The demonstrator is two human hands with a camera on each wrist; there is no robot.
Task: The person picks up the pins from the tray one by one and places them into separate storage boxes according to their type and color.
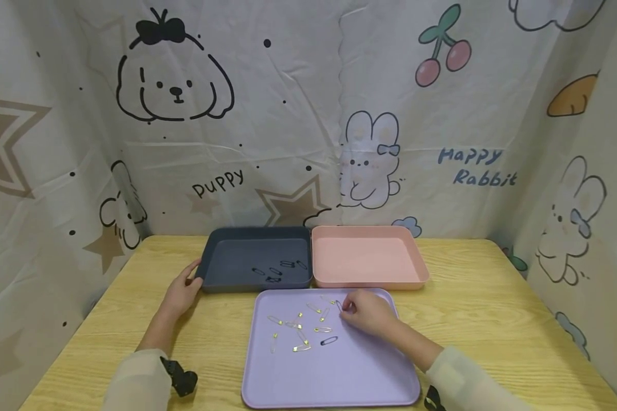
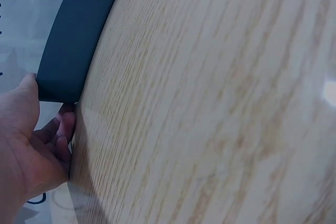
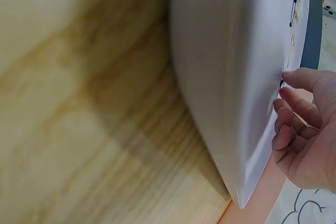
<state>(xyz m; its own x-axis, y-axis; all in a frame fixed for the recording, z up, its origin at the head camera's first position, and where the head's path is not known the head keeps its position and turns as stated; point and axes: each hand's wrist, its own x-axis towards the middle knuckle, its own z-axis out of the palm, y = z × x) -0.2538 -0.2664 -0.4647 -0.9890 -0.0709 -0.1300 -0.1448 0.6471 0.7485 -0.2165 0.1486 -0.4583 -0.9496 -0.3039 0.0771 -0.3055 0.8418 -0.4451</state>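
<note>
My right hand [image 1: 366, 311] pinches a black safety pin [image 1: 339, 306] between thumb and index finger over the lilac tray [image 1: 360, 377]. In the right wrist view, only a dark bit of that pin shows at the fingertips. Another black safety pin [image 1: 329, 341] lies on the lilac tray, near several gold safety pins [image 1: 301, 348]. My left hand [image 1: 181, 292] holds the front left corner of the dark blue-grey tray [image 1: 231, 251], thumb and fingers about its wall. Several black safety pins [image 1: 275, 271] lie inside the dark tray, toward its right side.
A pink tray [image 1: 365, 257] stands right of the dark tray, side by side with it, behind the lilac one. All three are on a wood-grain table [image 1: 473, 319]. A printed curtain [image 1: 288, 131] hangs behind the table and along both sides.
</note>
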